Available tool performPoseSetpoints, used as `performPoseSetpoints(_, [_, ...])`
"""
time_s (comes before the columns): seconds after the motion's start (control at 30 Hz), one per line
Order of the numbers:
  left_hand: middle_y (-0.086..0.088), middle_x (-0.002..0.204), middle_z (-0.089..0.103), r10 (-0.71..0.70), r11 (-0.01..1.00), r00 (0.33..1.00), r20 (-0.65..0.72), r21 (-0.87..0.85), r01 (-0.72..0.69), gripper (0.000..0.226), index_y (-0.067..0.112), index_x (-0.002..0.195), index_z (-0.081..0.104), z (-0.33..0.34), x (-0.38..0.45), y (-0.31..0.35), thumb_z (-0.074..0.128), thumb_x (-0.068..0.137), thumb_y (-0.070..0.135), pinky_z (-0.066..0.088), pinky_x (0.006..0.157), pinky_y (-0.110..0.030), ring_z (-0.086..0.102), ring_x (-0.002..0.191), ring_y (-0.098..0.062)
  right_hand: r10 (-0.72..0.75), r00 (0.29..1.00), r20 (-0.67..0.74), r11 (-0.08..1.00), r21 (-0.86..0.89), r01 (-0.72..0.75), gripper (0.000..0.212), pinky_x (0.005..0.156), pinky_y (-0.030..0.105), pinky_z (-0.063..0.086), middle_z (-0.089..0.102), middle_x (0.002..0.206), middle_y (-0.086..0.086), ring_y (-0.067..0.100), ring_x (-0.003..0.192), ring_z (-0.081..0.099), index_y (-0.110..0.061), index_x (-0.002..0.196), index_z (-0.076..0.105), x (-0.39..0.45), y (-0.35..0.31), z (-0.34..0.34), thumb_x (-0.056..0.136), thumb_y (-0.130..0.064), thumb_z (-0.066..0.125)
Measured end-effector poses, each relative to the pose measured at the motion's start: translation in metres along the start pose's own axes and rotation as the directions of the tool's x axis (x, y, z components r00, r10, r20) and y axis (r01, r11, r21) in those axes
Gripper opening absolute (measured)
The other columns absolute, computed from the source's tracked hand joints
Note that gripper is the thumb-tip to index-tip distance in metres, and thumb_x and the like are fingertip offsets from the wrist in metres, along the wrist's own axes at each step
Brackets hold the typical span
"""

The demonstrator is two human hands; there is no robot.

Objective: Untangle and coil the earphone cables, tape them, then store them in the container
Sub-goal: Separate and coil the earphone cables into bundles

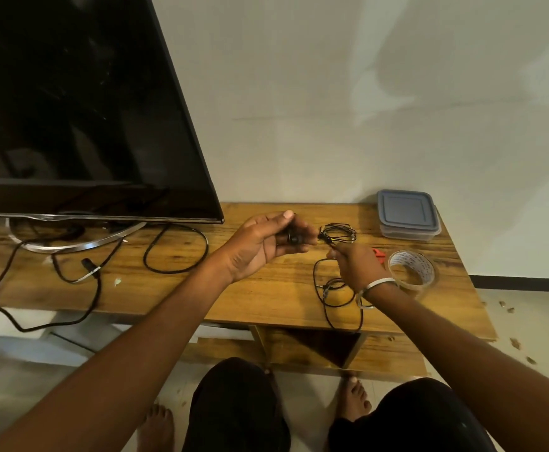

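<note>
Head view: plain pale wall (331, 93) backs a wooden table (266, 288) with a lower shelf (390, 357) beneath it. On the table's left part stands a dark television (71, 109) on a curved metal foot (80, 244), with its thick black power cable (175, 249) looped across the wood and hanging over the front edge.

Left hand (263, 246): raised above the table centre, palm turned up, fingers curled; the grip is closed on a small black earbud end (294, 238) of the earphone cable, pinched between thumb and fingertips.

Right hand (354, 262): positioned just right of the left hand, back toward the camera, bangles at the wrist. Its fingers are curled and pinch the earphone cable (331, 295); the grip is closed on the cable. Between the hands, a tangled bundle (338, 233) of thin black cable hangs in loose loops. Below the right hand, further slack lies on the table and droops over the front edge.

Container (408, 215): clear, square, grey lid fitted, located at the table's far right corner against the wall.

Tape roll (411, 269): clear, lying flat, near the right hand and in front of the container. A small red object (379, 252) lies just left of it, partly hidden by the hand.

Floor: person's knees and bare feet visible at the bottom.
</note>
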State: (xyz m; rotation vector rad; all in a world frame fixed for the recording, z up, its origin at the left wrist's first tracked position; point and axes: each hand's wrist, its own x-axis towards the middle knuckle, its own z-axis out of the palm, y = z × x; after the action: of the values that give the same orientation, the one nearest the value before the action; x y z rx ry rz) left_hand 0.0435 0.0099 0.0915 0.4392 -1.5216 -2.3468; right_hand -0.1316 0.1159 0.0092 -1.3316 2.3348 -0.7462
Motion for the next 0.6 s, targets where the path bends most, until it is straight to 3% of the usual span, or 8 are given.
performPoseSetpoints(0.1, [-0.017, 0.108, 0.071, 0.06, 0.996, 0.997, -0.048, -0.062, -0.063, 0.034, 0.008, 0.09, 0.074, 0.004, 0.004, -0.005, 0.042, 0.099, 0.016, 0.054, 0.094, -0.039, 0.067, 0.106, -0.027, -0.08, 0.99, 0.114, 0.997, 0.009, 0.08, 0.026, 0.069, 0.025, 0.041, 0.07, 0.095, 0.013, 0.027, 0.086, 0.064, -0.012, 0.101, 0.07, -0.006, -0.002, 0.011, 0.097, -0.017, 0.045])
performPoseSetpoints(0.27, [-0.015, 0.129, 0.062, 0.109, 0.994, 0.983, -0.148, 0.002, -0.11, 0.026, 0.003, 0.104, 0.067, 0.002, 0.013, -0.016, 0.044, 0.1, 0.014, 0.048, 0.101, -0.043, 0.054, 0.127, -0.025, -0.237, 0.944, 0.231, 0.971, 0.026, 0.238, 0.023, 0.068, 0.019, 0.035, 0.065, 0.083, -0.002, 0.014, 0.077, 0.058, -0.016, 0.101, 0.07, -0.017, -0.012, 0.022, 0.096, -0.019, 0.048])
performPoseSetpoints(0.4, [-0.003, 0.127, 0.065, 0.137, 0.975, 0.967, -0.217, 0.204, -0.092, 0.024, 0.013, 0.099, 0.071, -0.002, 0.016, -0.025, 0.047, 0.1, 0.019, 0.045, 0.104, -0.038, 0.056, 0.124, -0.017, -0.347, 0.889, 0.299, 0.937, 0.066, 0.343, 0.024, 0.057, 0.006, 0.035, 0.07, 0.081, -0.004, 0.006, 0.064, 0.06, -0.02, 0.104, 0.07, -0.023, -0.022, 0.021, 0.097, -0.025, 0.048])
performPoseSetpoints(0.5, [0.007, 0.122, 0.068, 0.212, 0.875, 0.954, -0.211, 0.475, -0.089, 0.024, 0.02, 0.095, 0.073, -0.005, 0.015, -0.032, 0.05, 0.1, 0.022, 0.046, 0.097, -0.024, 0.059, 0.113, -0.008, -0.387, 0.862, 0.328, 0.922, 0.13, 0.364, 0.024, 0.059, 0.002, 0.033, 0.056, 0.065, -0.024, -0.012, 0.056, 0.052, -0.019, 0.106, 0.07, -0.027, -0.032, 0.015, 0.096, -0.023, 0.048])
performPoseSetpoints(0.6, [0.006, 0.124, 0.066, 0.234, 0.748, 0.959, -0.16, 0.66, -0.073, 0.023, 0.021, 0.098, 0.074, -0.015, 0.018, -0.043, 0.052, 0.099, 0.024, 0.048, 0.093, -0.02, 0.058, 0.118, 0.0, -0.397, 0.84, 0.37, 0.916, 0.22, 0.336, 0.022, 0.058, 0.01, 0.042, 0.052, 0.047, -0.019, -0.001, 0.05, 0.055, -0.02, 0.103, 0.069, -0.029, -0.038, 0.011, 0.096, -0.023, 0.049])
